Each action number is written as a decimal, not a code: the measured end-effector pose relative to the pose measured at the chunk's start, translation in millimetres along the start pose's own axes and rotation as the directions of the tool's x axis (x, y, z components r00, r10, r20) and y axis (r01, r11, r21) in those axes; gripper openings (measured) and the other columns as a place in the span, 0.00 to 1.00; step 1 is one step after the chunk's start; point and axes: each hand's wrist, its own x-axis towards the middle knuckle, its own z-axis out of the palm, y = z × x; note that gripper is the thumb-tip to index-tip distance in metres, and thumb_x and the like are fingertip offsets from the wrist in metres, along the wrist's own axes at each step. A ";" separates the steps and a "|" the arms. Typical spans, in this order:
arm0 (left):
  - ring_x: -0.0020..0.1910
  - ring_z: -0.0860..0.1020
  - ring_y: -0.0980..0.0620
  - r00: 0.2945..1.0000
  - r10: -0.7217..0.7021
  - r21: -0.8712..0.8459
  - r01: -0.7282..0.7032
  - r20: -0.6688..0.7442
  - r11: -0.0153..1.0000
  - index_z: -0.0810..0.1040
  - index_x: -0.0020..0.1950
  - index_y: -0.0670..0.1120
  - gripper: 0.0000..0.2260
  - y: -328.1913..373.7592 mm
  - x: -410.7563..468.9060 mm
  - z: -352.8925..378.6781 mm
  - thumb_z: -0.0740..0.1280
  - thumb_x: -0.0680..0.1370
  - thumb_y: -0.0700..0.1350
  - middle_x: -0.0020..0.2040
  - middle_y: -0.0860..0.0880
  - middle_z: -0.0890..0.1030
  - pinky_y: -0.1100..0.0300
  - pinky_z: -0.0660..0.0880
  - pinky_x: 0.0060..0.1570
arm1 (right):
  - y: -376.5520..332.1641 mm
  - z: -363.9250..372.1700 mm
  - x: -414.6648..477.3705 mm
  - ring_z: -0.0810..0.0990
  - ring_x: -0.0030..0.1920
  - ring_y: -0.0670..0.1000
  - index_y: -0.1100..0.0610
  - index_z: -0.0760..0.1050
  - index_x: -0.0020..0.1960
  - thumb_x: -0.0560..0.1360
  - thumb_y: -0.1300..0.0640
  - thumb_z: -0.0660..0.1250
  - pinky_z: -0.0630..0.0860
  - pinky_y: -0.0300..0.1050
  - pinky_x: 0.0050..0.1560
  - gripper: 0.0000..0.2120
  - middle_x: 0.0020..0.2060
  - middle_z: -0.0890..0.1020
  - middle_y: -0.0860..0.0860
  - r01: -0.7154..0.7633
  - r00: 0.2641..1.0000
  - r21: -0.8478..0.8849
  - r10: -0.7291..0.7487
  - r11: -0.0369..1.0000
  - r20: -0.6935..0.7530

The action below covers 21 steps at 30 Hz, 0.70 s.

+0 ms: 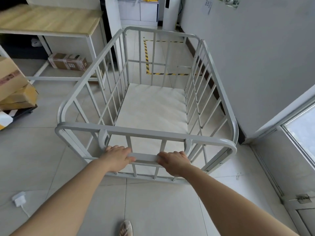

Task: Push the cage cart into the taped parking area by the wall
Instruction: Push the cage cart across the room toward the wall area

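A grey metal cage cart (109,48) with barred sides and a white floor panel stands on the tiled floor in front of me. My left hand (117,156) and my right hand (173,160) both grip its near push handle (145,157), a flat bar below the top rail. Beyond the cart's far end, yellow-and-black tape (146,55) marks a rectangle on the floor against the right wall (247,65). The cart's right side runs close along that wall. The cart is empty.
A wooden-topped table (51,19) stands at the left with a cardboard box (68,61) under it. Stacked cartons (15,89) sit on a dolly at the far left. A white plug and cable (19,199) lie on the floor. A window frame (296,133) is at the right.
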 end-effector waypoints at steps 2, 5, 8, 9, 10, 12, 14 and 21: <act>0.63 0.69 0.44 1.000 0.013 0.005 -0.013 0.003 1.000 0.70 0.59 0.47 0.19 -9.7 18.4 -11.2 0.51 0.81 0.59 0.59 0.46 0.75 0.48 0.61 0.62 | 1.9 -9.4 19.9 0.73 0.62 0.59 0.47 0.67 0.67 0.81 0.41 0.47 0.61 0.54 0.63 0.20 0.59 0.80 0.55 -0.008 1.000 0.002 0.008 1.000 -0.003; 0.62 0.70 0.45 0.999 0.034 0.009 -0.034 -0.022 0.999 0.70 0.59 0.47 0.20 -24.4 47.7 -26.7 0.51 0.81 0.60 0.59 0.46 0.76 0.48 0.61 0.60 | 5.3 -26.4 49.9 0.73 0.62 0.59 0.48 0.68 0.66 0.81 0.41 0.47 0.62 0.54 0.63 0.20 0.58 0.80 0.55 -0.023 1.000 0.007 0.023 1.000 -0.012; 0.61 0.70 0.45 0.997 0.039 0.019 -0.038 -0.060 0.999 0.71 0.58 0.47 0.20 -37.4 76.1 -43.2 0.50 0.81 0.60 0.58 0.47 0.76 0.50 0.61 0.59 | 8.2 -45.1 80.6 0.73 0.61 0.59 0.47 0.68 0.67 0.82 0.42 0.47 0.62 0.53 0.62 0.20 0.57 0.81 0.54 -0.036 0.999 0.010 0.036 0.999 -0.008; 0.61 0.71 0.45 0.997 0.043 0.019 -0.042 -0.064 0.999 0.71 0.58 0.47 0.20 -41.4 85.3 -48.7 0.50 0.81 0.61 0.57 0.47 0.76 0.50 0.61 0.59 | 9.4 -50.2 89.9 0.73 0.61 0.58 0.47 0.68 0.67 0.82 0.42 0.47 0.62 0.53 0.62 0.20 0.57 0.81 0.53 -0.045 0.999 0.013 0.045 0.999 -0.005; 0.61 0.71 0.44 0.997 0.051 0.014 -0.050 -0.062 0.999 0.71 0.58 0.47 0.20 -46.9 96.7 -56.6 0.50 0.81 0.60 0.57 0.46 0.76 0.50 0.61 0.59 | 10.3 -56.4 102.1 0.73 0.61 0.58 0.47 0.68 0.67 0.82 0.42 0.47 0.62 0.53 0.62 0.20 0.57 0.81 0.53 -0.056 0.998 0.018 0.056 0.998 -0.005; 0.61 0.71 0.44 0.998 0.056 0.004 -0.056 -0.043 0.998 0.71 0.59 0.47 0.20 -51.4 111.3 -68.7 0.50 0.81 0.60 0.58 0.46 0.76 0.50 0.61 0.59 | 12.8 -67.1 117.1 0.73 0.61 0.58 0.46 0.68 0.67 0.82 0.41 0.47 0.62 0.52 0.62 0.20 0.58 0.81 0.52 -0.068 0.998 0.021 0.068 0.997 -0.001; 0.61 0.71 0.44 0.997 0.066 0.000 -0.066 -0.038 0.998 0.71 0.59 0.47 0.20 -60.7 131.3 -81.0 0.50 0.81 0.60 0.58 0.46 0.76 0.49 0.61 0.59 | 16.2 -78.8 139.2 0.74 0.61 0.57 0.46 0.68 0.67 0.82 0.41 0.47 0.62 0.52 0.62 0.20 0.57 0.81 0.52 -0.073 0.997 0.029 0.074 0.997 -0.003; 0.61 0.71 0.44 0.997 0.077 0.009 -0.077 -0.027 0.997 0.70 0.58 0.47 0.20 -90.5 201.8 -121.0 0.50 0.81 0.61 0.58 0.46 0.77 0.49 0.62 0.60 | 27.8 -113.8 210.3 0.74 0.60 0.57 0.46 0.68 0.67 0.82 0.42 0.47 0.62 0.52 0.62 0.20 0.57 0.81 0.51 -0.085 0.996 0.049 0.086 0.995 -0.015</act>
